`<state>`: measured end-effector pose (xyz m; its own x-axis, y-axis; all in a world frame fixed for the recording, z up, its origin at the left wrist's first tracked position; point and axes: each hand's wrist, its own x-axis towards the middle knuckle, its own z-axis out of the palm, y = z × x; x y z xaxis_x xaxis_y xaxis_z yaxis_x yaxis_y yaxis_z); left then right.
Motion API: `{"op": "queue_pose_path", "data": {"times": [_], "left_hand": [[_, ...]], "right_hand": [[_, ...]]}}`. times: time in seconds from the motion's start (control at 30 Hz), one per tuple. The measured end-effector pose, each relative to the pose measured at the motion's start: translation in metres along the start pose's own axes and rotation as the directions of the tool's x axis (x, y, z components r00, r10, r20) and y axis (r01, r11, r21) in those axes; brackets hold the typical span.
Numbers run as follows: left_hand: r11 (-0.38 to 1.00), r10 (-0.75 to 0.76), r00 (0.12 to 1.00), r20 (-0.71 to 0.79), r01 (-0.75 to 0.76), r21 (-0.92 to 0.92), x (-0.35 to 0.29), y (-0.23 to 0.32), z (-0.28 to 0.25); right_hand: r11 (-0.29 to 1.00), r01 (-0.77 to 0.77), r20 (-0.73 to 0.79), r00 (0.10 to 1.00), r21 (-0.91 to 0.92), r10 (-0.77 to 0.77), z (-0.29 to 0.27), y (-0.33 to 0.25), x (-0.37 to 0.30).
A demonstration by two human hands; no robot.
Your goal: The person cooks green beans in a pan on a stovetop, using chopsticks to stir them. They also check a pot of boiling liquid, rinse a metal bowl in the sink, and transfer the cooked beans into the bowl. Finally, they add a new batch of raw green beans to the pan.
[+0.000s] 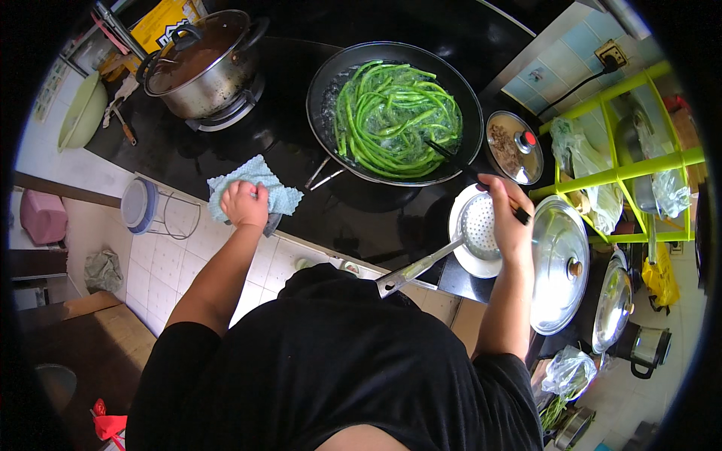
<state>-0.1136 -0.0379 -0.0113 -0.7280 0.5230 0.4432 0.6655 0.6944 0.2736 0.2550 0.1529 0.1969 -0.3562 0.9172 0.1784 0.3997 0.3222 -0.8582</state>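
Observation:
A wide black pan (317,113) holds long green beans (391,113) in bubbling liquid. My right hand (511,214) is closed around dark chopsticks (451,158), whose tips reach into the beans at the pan's right side. At the counter's front edge, my left hand (244,204) grips a light blue cloth (278,199) that lies bunched under the fingers. Beside my right hand, a slotted metal skimmer (479,222) rests on a white plate (468,263), its handle pointing toward my body.
A lidded steel pot (199,83) stands on the left burner. Right of the pan are a small glass-lidded dish (515,146), a large metal lid (560,263) and a green rack (620,169) with plastic bags. A pale green bowl (83,113) sits far left.

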Motion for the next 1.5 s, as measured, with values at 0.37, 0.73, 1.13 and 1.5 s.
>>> {"op": "queue_pose_path", "data": {"times": [0.37, 0.73, 1.13, 1.5], "left_hand": [[1.0, 0.016, 1.0, -0.006, -0.016, -0.002, -0.003, 0.0, 0.0], [1.0, -0.007, 0.999, 0.036, 0.007, -0.002, -0.001, 0.002, -0.003], [1.0, 0.008, 1.0, 0.011, -0.008, 0.013, 0.0, 0.001, 0.0], [1.0, 0.013, 1.0, 0.009, -0.014, 0.013, -0.001, 0.002, -0.002]], "right_hand": [[0.993, 0.119, -0.206, 0.972, 0.002, -0.117, -0.019, -0.019, -0.018], [0.987, 0.16, -0.13, 0.979, -0.001, -0.159, -0.005, 0.007, -0.002], [0.926, 0.28, -0.088, 0.947, -0.253, -0.31, 0.019, 0.024, 0.002], [0.908, 0.183, -0.25, 0.924, -0.377, -0.29, 0.001, -0.004, -0.014]]}}
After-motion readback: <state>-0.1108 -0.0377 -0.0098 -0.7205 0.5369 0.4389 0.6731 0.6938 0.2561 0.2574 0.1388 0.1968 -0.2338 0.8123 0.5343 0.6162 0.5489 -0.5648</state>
